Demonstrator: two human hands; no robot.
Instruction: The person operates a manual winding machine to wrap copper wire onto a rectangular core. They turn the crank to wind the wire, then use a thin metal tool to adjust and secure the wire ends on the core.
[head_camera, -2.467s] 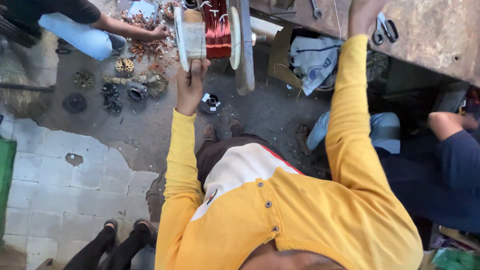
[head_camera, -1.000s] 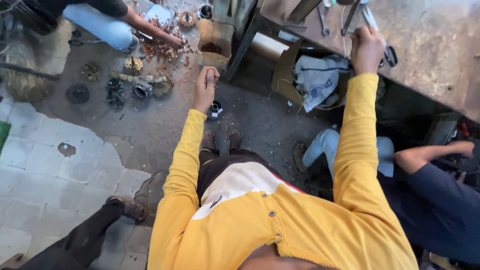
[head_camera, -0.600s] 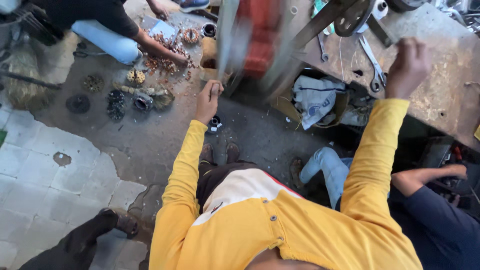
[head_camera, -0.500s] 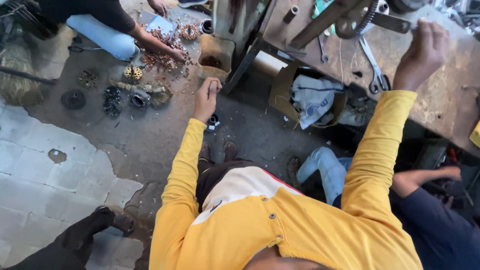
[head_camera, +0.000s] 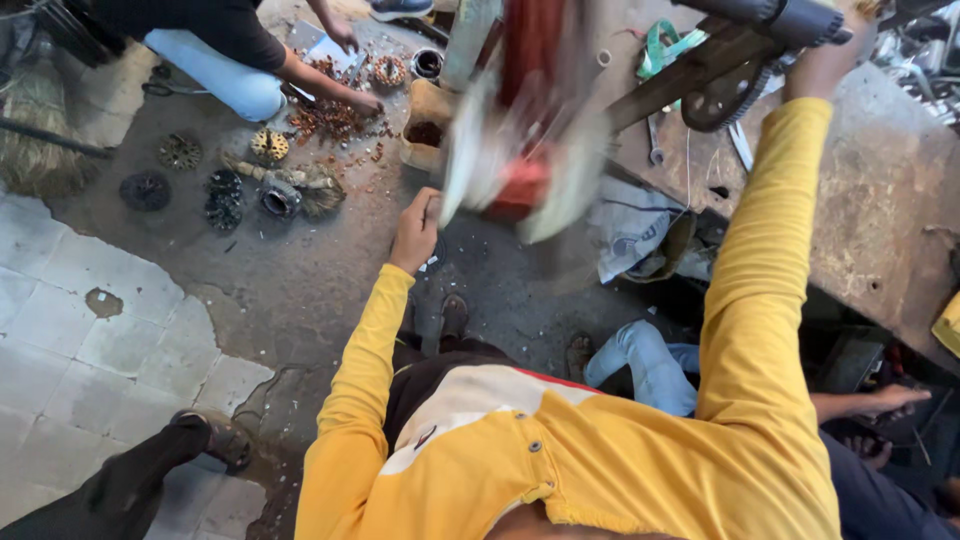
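Head view: red spool now blurred, spinning; right hand at 1 o'clock grips crank, left hand clenched near it

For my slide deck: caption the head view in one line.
Left hand beside a blurred spinning red spool; right hand on a crank handle above the workbench.

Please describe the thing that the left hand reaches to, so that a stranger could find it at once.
Start at the rusty workbench on the right. At its left edge, above the left hand, a spool spins. It is the only blurred thing there, with a red middle between two pale discs.
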